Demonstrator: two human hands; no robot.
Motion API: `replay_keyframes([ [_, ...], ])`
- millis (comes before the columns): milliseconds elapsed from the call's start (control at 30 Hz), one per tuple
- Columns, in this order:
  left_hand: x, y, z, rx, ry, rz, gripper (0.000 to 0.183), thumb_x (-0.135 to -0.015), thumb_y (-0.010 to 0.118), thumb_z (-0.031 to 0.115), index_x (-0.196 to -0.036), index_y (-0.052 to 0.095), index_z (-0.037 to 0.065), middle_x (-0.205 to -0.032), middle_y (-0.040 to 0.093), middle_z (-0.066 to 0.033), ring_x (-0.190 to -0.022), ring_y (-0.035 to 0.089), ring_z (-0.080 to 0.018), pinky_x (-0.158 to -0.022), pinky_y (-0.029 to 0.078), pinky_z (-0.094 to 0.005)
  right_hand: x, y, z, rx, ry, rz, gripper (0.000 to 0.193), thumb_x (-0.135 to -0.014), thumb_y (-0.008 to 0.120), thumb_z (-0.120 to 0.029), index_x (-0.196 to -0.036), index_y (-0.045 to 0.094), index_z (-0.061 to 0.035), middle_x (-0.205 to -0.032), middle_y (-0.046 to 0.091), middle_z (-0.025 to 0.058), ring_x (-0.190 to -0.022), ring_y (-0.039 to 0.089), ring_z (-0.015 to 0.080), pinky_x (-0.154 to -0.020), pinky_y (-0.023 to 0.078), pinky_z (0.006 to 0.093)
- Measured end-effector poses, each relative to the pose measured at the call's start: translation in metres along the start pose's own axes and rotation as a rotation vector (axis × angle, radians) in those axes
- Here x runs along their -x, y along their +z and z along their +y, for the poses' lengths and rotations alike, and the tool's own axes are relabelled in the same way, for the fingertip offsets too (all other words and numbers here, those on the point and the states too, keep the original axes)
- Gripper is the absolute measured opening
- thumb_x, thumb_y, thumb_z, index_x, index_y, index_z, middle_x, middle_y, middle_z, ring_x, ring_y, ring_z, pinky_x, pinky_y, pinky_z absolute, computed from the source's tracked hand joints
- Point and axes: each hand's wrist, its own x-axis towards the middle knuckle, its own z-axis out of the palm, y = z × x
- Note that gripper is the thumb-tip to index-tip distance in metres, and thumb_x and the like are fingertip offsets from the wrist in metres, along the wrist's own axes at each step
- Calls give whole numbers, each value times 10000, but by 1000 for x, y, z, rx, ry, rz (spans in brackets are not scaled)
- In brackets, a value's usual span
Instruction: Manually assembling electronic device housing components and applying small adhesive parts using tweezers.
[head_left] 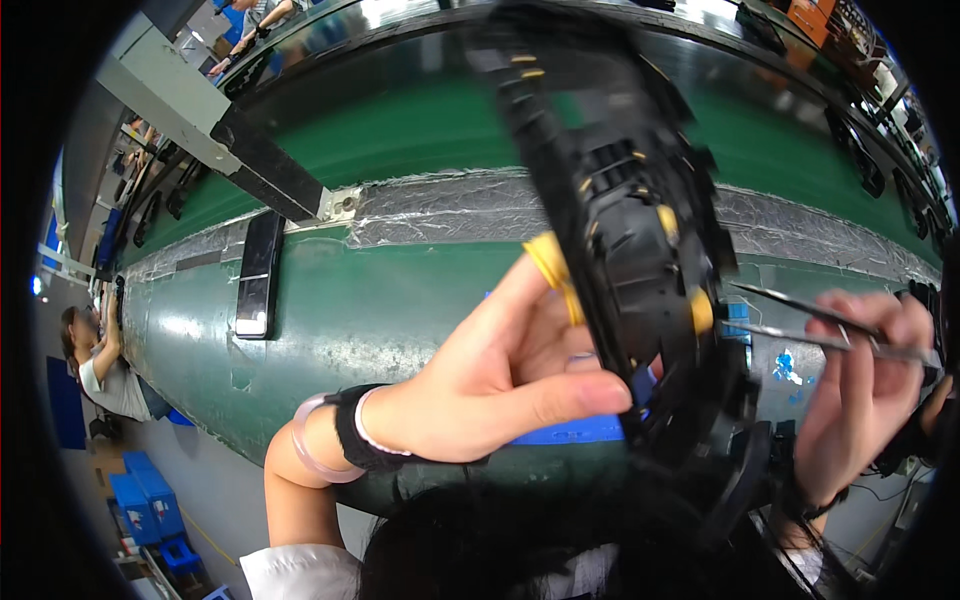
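Note:
My left hand (490,380) is wrapped round a long black plastic frame-like part (640,240), held up above the bench and tilted. The part is blurred and shows ribs, slots and small yellow spots along it. Yellow coverings (548,262) sit on fingers of this hand, whose thumb lies along the part's near edge. To the right, my right hand (860,370) grips a pair of metal tweezers (830,335). The tweezer tips are parted and point at the part's right side; I cannot tell if they touch it.
A dark phone (258,275) lies on the green bench (340,300). Behind it run a silver-taped ledge (440,210), a grey metal post (190,110) and a green conveyor belt (400,130). A blue tray (570,432) is under my left hand. A co-worker (110,360) is at far left.

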Motion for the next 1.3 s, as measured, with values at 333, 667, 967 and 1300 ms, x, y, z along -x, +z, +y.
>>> replay_keyframes([
  [333, 21, 0, 11, -1084, -280, 87, 273, -658, 514, 124, -898, 498, -4, -914, 495, -89, -856, 447, -179, -760, 325, -275, 16, 8, -28, 49, -358, -466, 320, -592, 477, 164, -825, 327, 4, -893, 413, 229, -782, 489, 325, -550, 474, 269],
  [667, 16, -15, 6, -1600, -391, -369, 303, -772, 317, 129, -1043, 367, 5, -1074, 373, -92, -1003, 332, -160, -855, 234, -252, 29, 17, -13, 216, -341, -393, 229, -636, 505, 35, -781, 345, -42, -829, 400, 158, -706, 485, 275, -516, 467, 252],
  [967, 30, -21, 3, -1988, -569, -716, 318, -813, 220, 93, -1110, 296, 6, -1142, 316, -96, -1066, 284, -160, -894, 196, -246, 13, 21, -7, -36, 248, 58, 236, -688, 507, -74, -757, 282, -93, -663, 348, 39, -565, 411, 136, -430, 401, 228],
  [1300, -31, -27, 19, -842, 331, 477, 286, -706, 479, 85, -970, 413, -3, -863, 482, -45, -778, 454, -91, -696, 346, -178, 10, -81, 8, 687, -232, -1, 185, -588, 483, 146, -704, 424, 15, -663, 515, 141, -625, 532, 228, -517, 463, 276],
])
